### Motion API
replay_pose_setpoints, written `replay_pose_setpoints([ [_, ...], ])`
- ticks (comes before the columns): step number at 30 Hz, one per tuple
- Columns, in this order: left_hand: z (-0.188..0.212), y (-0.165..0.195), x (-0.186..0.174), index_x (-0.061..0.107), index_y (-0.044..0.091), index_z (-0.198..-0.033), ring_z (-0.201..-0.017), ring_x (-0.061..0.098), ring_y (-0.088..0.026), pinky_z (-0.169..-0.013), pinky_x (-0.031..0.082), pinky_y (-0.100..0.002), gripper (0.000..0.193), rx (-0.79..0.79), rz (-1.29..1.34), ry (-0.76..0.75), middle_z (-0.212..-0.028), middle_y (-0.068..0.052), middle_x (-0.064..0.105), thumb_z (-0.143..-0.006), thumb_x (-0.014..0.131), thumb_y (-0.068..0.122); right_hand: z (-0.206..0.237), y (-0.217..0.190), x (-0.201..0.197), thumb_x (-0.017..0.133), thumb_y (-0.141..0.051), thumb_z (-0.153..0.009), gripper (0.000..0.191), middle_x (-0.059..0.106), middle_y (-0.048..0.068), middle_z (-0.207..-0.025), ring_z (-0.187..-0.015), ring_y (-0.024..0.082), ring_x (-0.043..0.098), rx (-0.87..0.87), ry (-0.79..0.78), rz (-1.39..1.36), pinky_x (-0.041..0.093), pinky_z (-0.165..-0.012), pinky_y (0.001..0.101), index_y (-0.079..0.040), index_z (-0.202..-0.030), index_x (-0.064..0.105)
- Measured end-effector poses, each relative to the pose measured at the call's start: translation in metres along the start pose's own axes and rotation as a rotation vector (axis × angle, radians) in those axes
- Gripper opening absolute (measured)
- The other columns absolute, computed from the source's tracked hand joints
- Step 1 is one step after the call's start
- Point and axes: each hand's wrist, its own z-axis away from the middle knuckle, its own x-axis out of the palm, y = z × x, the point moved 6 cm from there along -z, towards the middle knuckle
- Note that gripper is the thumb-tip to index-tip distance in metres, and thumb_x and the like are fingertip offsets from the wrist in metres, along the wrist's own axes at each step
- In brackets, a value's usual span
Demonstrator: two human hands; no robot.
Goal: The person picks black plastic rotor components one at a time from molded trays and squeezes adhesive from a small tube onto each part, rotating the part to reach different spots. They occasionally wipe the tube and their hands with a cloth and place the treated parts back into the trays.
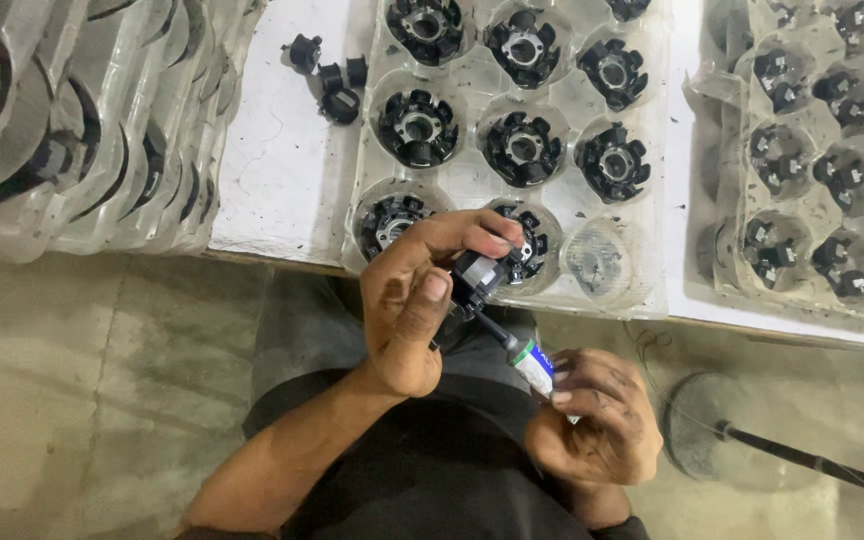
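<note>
A small black part (480,275) is pinched between the thumb and fingers of the left hand (414,300) just below the clear tray (472,180) of black round parts, while a small tube (530,362) is gripped in the closed right hand (597,415), its dark nozzle set against the part. Application of the tube's contents is judged to be in hand, and a steady nozzle and a gentle squeeze are called for next. The contact point is hidden by the fingers, and what comes out of the tube cannot be made out.

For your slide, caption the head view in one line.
Left hand holds a small black part; right hand points a glue tube at it.
</note>
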Motion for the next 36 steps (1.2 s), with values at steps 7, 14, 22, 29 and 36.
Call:
replay_pose_setpoints([
  [7,0.008,-0.028,-0.001,0.054,0.0,-0.128,-0.12,0.065,-0.04,-0.098,0.057,-0.054,0.042,-0.123,0.562,0.261,-0.129,-0.022,0.061,-0.109,0.057,0.037,-0.004,-0.003,0.003,0.062,0.011,-0.072,0.02,0.066,0.015,-0.089,-0.084,0.029,0.07,0.058,0.129,-0.036,0.062,-0.071,0.0365,0.0,-0.088,0.057],
  [14,0.018,-0.039,0.005,0.054,0.006,-0.134,-0.123,0.063,-0.044,-0.099,0.055,-0.062,0.047,-0.208,0.74,0.411,-0.133,-0.02,0.061,-0.101,0.058,0.04,-0.007,-0.007,0.005,0.063,0.018,-0.081,0.029,0.064,0.015,-0.09,-0.08,0.026,0.068,0.13,0.161,-0.079,0.061,-0.071,0.0351,-0.001,-0.099,0.05],
  [22,0.024,-0.046,0.015,0.059,0.009,-0.13,-0.124,0.062,-0.047,-0.102,0.054,-0.061,0.045,-0.365,0.907,0.492,-0.13,-0.018,0.062,-0.097,0.06,0.04,0.0,0.003,0.005,0.066,0.014,-0.084,0.03,0.061,0.012,-0.091,-0.082,0.023,0.066,0.057,0.273,-0.079,0.065,-0.07,0.0363,-0.005,-0.099,0.048],
  [29,0.025,-0.052,0.016,0.06,0.007,-0.126,-0.122,0.062,-0.047,-0.101,0.054,-0.06,0.045,-0.422,0.905,0.52,-0.127,-0.019,0.064,-0.097,0.06,0.041,0.002,0.004,0.005,0.064,0.015,-0.082,0.026,0.062,0.014,-0.085,-0.078,0.025,0.066,0.043,0.304,-0.004,0.062,-0.067,0.0362,-0.004,-0.093,0.049],
  [36,0.026,-0.055,0.015,0.062,0.006,-0.121,-0.118,0.064,-0.047,-0.098,0.055,-0.06,0.045,-0.453,0.872,0.575,-0.123,-0.019,0.066,-0.094,0.061,0.043,-0.004,0.002,0.003,0.065,0.016,-0.081,0.026,0.063,0.014,-0.086,-0.081,0.026,0.067,0.052,0.263,-0.042,0.061,-0.069,0.036,-0.002,-0.093,0.05],
])
